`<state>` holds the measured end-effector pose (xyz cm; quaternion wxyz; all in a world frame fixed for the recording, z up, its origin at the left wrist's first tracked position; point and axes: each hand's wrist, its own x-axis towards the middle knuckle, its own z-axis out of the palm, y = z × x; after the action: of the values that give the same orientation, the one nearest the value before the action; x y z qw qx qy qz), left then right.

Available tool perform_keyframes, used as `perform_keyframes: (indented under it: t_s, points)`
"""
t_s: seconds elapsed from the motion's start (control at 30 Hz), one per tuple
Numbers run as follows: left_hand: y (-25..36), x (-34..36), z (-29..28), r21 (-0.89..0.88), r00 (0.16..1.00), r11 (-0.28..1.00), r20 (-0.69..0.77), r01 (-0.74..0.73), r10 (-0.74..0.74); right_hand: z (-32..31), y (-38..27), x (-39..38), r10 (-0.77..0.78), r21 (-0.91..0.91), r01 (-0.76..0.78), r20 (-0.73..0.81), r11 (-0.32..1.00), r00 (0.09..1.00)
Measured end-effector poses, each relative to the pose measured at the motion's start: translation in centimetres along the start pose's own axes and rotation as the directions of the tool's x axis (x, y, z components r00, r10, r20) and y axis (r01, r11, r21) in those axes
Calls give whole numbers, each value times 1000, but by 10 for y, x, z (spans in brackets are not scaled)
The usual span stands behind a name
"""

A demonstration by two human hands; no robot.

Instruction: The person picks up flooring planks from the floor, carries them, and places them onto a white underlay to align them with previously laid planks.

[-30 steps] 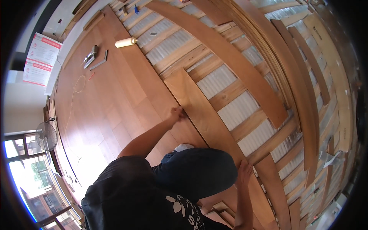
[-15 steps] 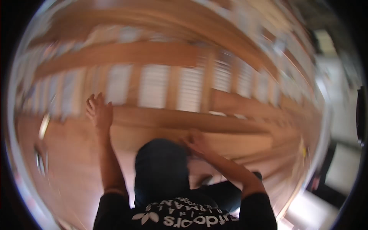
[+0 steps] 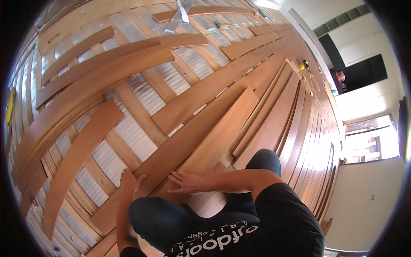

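Observation:
My left hand rests at the outer edge of a long reddish-brown floorboard, with its thumb apart from the fingers. To its right, my right hand is spread flat near the end of a lighter wooden plank, which lies along the darker board. Neither hand grips anything that I can see. Both hands are close to my bent knees. Beyond the left hand, pale wooden battens run crosswise, with silvery-white sheeting between them.
Loose planks lie across the battens at the left. More long boards are piled at my right. A yellow tool lies on the far boards. Cabinets line the far right, and a yellow bar shows at the left rim.
The view has turned and is no longer blurred. My left hand, earlier farther out with fingers spread, is now at the board's edge. My right hand has flattened on the lighter plank.

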<state>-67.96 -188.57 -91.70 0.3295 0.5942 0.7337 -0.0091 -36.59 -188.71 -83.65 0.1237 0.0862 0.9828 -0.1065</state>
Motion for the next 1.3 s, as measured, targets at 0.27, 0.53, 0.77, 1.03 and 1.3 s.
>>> perform_keyframes:
  t_s: [0.27,0.53,0.77,1.03,1.3]
  points:
    - [20,2,-52,-19,962,997,262,-69,72,29,-4,-23,21,-46,-28,-153,999,988]
    - [24,-17,-53,-30,996,999,83,-35,37,34,-6,-43,52,-74,-62,-122,995,991]
    - [-43,-43,-59,-19,994,994,11,-104,104,53,-2,-54,67,-66,-76,-137,995,988]
    - [-68,-105,-83,-314,991,942,-109,-114,84,73,33,-36,57,-76,-74,-196,994,979]
    - [-67,-125,-85,-521,891,779,-443,-348,101,18,94,-4,6,-35,-3,84,999,996]
